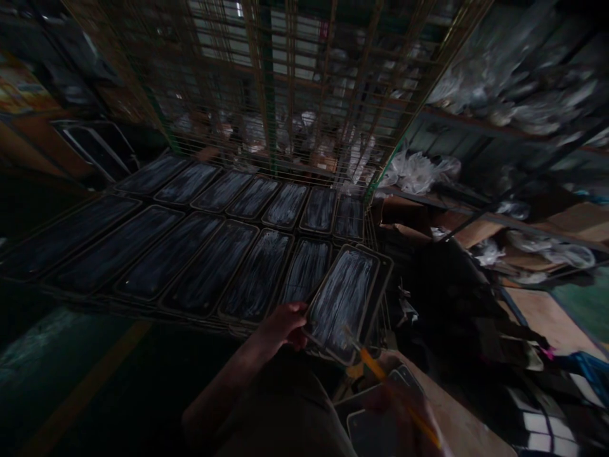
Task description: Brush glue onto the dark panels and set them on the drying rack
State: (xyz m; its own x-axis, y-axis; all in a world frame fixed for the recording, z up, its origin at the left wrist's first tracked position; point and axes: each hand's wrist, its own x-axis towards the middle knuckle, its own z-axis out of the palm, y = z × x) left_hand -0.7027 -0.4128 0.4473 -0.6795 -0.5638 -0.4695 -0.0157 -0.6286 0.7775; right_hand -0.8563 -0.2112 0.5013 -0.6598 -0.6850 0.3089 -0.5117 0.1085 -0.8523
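My left hand grips the left edge of a dark rectangular panel with rounded corners, streaked lengthwise with a whitish coating. The panel is tilted at the near right corner of a rack of similar panels. Dim and blurred at the lower right, my right hand is closed around a brush with an orange handle. The brush's tip is over the panel's near end; whether it touches cannot be made out. Under the right hand lie plain dark panels with pale rims.
Two rows of streaked panels cover the wire rack. A tall wire mesh rises behind. To the right stand shelves with clear plastic bags, open cardboard boxes and dark stacked items. A cardboard sheet lies at lower right.
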